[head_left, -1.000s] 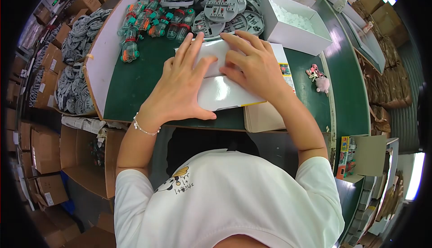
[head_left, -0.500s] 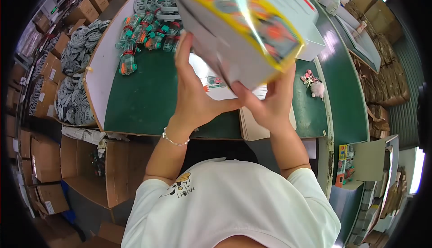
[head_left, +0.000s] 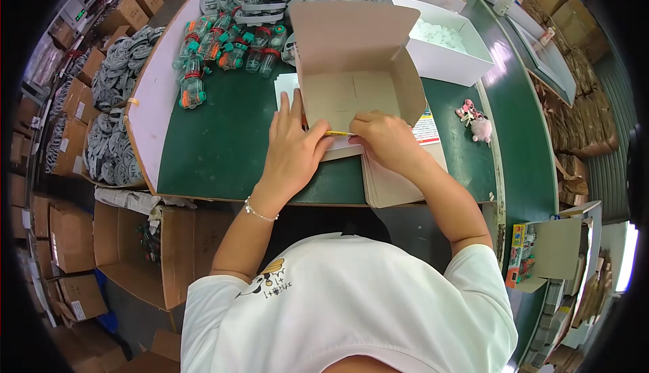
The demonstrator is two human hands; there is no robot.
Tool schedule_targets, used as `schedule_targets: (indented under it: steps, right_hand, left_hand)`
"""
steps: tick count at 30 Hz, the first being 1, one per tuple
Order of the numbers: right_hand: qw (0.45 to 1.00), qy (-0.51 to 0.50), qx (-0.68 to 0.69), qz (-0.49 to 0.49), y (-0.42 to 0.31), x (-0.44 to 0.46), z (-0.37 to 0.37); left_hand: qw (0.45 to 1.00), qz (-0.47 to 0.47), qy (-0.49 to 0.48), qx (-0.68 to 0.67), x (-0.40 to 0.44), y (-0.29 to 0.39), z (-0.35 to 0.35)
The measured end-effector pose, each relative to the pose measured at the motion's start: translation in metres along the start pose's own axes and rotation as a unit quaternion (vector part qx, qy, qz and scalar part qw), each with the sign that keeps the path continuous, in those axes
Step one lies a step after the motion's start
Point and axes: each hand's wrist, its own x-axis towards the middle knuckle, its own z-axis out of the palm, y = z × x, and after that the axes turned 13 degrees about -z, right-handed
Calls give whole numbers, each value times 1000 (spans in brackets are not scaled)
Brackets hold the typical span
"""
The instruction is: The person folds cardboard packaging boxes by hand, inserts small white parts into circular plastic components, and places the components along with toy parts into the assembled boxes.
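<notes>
Open box (head_left: 358,92) sits on the green bench (head_left: 226,146), flap up on its far side. Right hand (head_left: 387,140): fingers bunched, clamped on the box's near edge. Left hand (head_left: 291,153): fingers along the left side, thumb apart at the near edge; can't tell if gripping. Toy cars (head_left: 193,92) farther left.

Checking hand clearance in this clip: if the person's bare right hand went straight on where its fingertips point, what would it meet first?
Most likely the bare left hand, beside the yellow front edge of the open brown cardboard box; with one view, depth is unclear.
</notes>
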Motion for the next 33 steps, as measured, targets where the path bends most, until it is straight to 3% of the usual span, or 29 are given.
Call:
schedule_targets:
  steps: [3, 6, 7, 10, 13, 15, 17, 18, 22, 25, 28, 30, 31, 33]
  right_hand:
    - [997, 53, 41, -30, 3, -5, 0]
    - [962, -119, -230, 84, -17, -6, -21]
    - [962, -121, -229, 86, -20, -2, -27]
    - [937, -301, -134, 121, -14, 16, -42]
    - [938, -293, -147, 111, -9, 13, -36]
    - [940, -280, -166, 101, -5, 15, -32]
    - [994, -41, -97, 1, -13, 6, -12]
    - [994, 77, -56, -52, -13, 4, -2]
    - [986, 147, -32, -70, -1, 9, 35]
    - [992, 113, -15, -46, -4, 9, 30]
    - [994, 104, -1, -41, -12, 8, 22]
    - [992, 111, 14, -55, -16, 4, 12]
    - [992, 110, 13, -56, -17, 6, 1]
    - [977, 204, -13, -64, -22, 14, -30]
  left_hand:
    - [997, -50, -33, -38, -5, 0, 14]
    - [994, -78, -43, -58, -6, 2, 17]
    - [994, -79, -36, -60, -6, 2, 17]
    - [994, -80, -29, -65, -4, 6, 17]
    - [995, -78, -23, -64, -4, 8, 15]
    - [996, -65, 2, -62, -5, 9, 15]
    - [996, -58, 26, -56, -3, 7, 15]
    - [996, -71, 5, -54, -3, 8, 15]
    - [995, -86, -40, -24, -5, 6, 16]
    - [997, -65, -40, 20, -2, 10, -1]
    - [998, -1, 33, 61, 9, 21, -53]
    - [993, 13, -20, -113, 30, 16, -82]
    - [993, 12, -19, -114, 44, 6, -85]
    - [990, -38, 74, -117, 84, -20, -89]
